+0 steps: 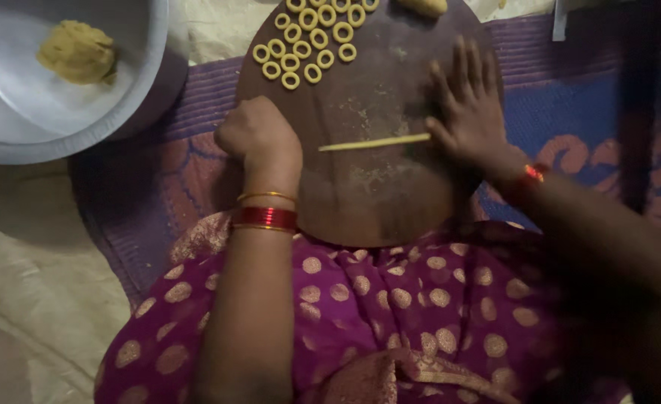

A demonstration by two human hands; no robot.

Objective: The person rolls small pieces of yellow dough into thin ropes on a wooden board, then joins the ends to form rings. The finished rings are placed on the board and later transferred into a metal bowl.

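Right hand (469, 112) flat, fingers (461, 63) spread, pressing right end of thin dough rope (375, 142) at board (375, 202) centre; rope's long axis horizontal. Left hand (259, 135) fisted at board's left edge, holding nothing visible. Dough rings (311, 41) top centre.

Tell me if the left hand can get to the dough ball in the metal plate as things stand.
Probably yes. The left hand rests closed at the near-left edge of the round board, and the dough ball lies uncovered in the metal plate further left. Only bare mat shows between them, nothing blocking.
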